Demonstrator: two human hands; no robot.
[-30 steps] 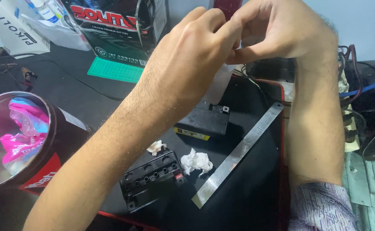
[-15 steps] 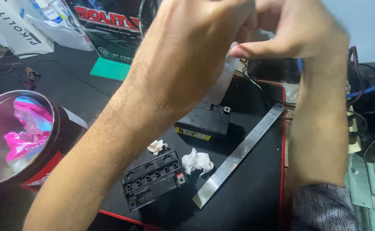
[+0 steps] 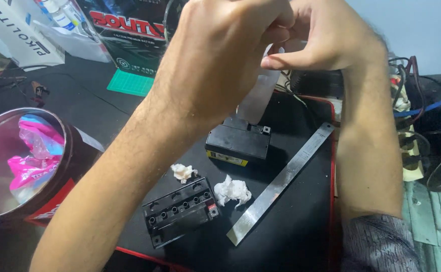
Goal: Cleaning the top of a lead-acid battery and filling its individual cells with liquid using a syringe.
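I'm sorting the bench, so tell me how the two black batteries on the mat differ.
The near battery lies tilted, showing a row of round filler holes; the far battery sits squarer, with a closed top. The far battery carries a yellow strip on its front; the near battery shows only a small red mark. Both are black boxes, apart, on the black mat.

The left hand (image 3: 225,55) and its forearm (image 3: 124,181) are bare from the fingers down to the lower edge of the view; no sleeve, no watch and no ring can be seen on them. The forearm has fine dark hair. The right hand (image 3: 326,35) is also bare, without ring or band at the wrist. Lower on the right arm, a sleeve (image 3: 376,244) begins: grey cloth with a fine, darker pattern, and it looks pushed up or rolled.
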